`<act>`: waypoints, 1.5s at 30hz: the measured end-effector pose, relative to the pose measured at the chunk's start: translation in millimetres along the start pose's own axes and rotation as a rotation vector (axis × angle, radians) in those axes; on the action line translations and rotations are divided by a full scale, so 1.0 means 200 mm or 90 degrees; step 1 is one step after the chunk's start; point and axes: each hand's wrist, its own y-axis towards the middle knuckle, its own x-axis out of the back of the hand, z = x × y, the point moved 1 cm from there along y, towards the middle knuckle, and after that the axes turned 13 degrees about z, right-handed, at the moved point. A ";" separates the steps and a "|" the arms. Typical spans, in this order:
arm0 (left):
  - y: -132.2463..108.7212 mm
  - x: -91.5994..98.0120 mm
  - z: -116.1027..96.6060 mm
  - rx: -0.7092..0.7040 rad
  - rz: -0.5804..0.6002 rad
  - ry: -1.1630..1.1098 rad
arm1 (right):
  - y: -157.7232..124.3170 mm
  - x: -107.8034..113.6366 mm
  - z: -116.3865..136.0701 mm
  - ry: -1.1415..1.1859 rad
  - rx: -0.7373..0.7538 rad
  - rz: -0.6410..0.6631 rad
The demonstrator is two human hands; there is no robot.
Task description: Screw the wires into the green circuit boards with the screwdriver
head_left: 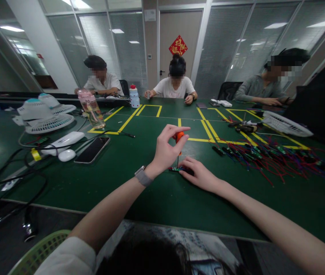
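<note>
My left hand [166,147] is closed around an orange-handled screwdriver [180,135]. The screwdriver stands upright, and its shaft reaches down to a small green circuit board [174,169] lying on the table. Beside the shaft, my right hand [199,175] rests low on the table with its fingertips pressed on the board's right end. Those fingers cover part of the board, so its full outline is hidden. A watch [143,175] is on my left wrist.
Many wired circuit boards [260,152] spread across the right side. Leftward lie a phone [93,149], a white mouse [66,155], cables, a pink-lidded bottle [91,109] and white fans [46,118]. Yellow tape [128,121] marks the green table [116,191]. Three people sit opposite.
</note>
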 end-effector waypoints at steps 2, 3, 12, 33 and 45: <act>0.00 0.00 -0.01 -0.005 0.007 0.011 | 0.00 0.00 0.00 -0.003 0.002 -0.002; 0.00 0.00 -0.01 -0.004 0.018 -0.001 | 0.00 0.00 0.00 -0.003 0.003 -0.002; -0.01 0.00 0.00 0.019 0.034 -0.040 | 0.00 0.00 0.00 -0.001 0.010 -0.005; 0.00 -0.01 -0.01 0.032 0.046 -0.052 | 0.00 0.00 0.01 0.001 0.002 -0.003; -0.01 0.00 0.00 -0.004 -0.002 0.013 | 0.00 0.01 0.01 -0.003 0.007 -0.010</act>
